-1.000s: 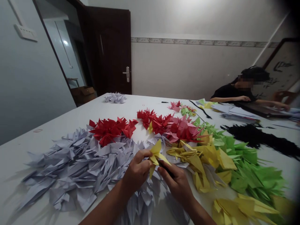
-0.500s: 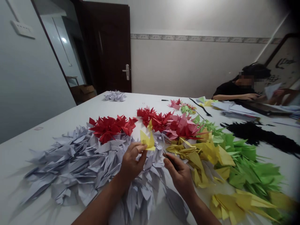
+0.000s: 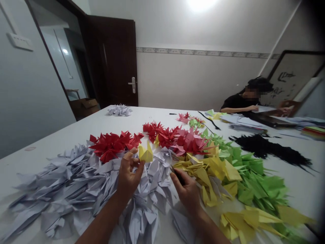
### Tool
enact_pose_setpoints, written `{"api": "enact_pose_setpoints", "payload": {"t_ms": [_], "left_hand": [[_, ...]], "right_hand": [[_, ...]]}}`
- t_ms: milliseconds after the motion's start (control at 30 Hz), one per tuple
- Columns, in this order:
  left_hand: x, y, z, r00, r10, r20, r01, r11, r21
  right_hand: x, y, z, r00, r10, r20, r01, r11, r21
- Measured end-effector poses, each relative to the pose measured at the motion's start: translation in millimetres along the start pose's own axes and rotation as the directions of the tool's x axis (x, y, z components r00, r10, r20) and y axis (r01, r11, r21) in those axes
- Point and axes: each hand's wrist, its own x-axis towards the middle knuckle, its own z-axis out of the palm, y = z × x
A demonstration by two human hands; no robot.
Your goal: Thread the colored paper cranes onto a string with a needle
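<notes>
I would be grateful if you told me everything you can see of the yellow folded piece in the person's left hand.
The yellow folded piece looks like creased paper, with flat facets and pointed tips sticking upward. The left hand pinches it, the thumb near its lower edge and fingers at its side. In the view it shows in front of white folded pieces, just right of a red cluster. The right hand is apart from it. Its far side is hidden.

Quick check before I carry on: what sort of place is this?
Probably a craft workroom, perhaps in a home or small office. A big white table holds heaps of folded paper in several colours, and another person sits beyond, handling a paper sheet.
</notes>
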Motion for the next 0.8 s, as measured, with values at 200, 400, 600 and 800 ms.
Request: {"api": "enact_pose_setpoints", "payload": {"t_ms": [200, 400, 600, 800], "left_hand": [[13.5, 14.2, 9.0, 0.992, -0.122, 0.021, 0.123, 0.989, -0.079], [30.7, 20.2, 39.5, 0.962, -0.101, 0.253, 0.083, 0.993, 0.080], [47.2, 14.5, 68.3, 0.902, -0.064, 0.428, -0.005, 0.987, 0.159], [48.1, -0.3, 78.2, 0.864, -0.124, 0.488, 0.044, 0.984, 0.171]], "right_hand": [[-1.2, 6.0, 7.3, 0.997, 0.014, 0.079, -0.015, 1.000, 0.010], [-0.6, 10.0, 12.0, 0.986, 0.076, 0.146, -0.087, 0.994, 0.068], [-0.2, 15.2, 15.5, 0.977, 0.087, 0.196, -0.105, 0.991, 0.083], [1.1, 14.3, 14.9, 0.975, 0.081, 0.209, -0.106, 0.988, 0.111]]}}
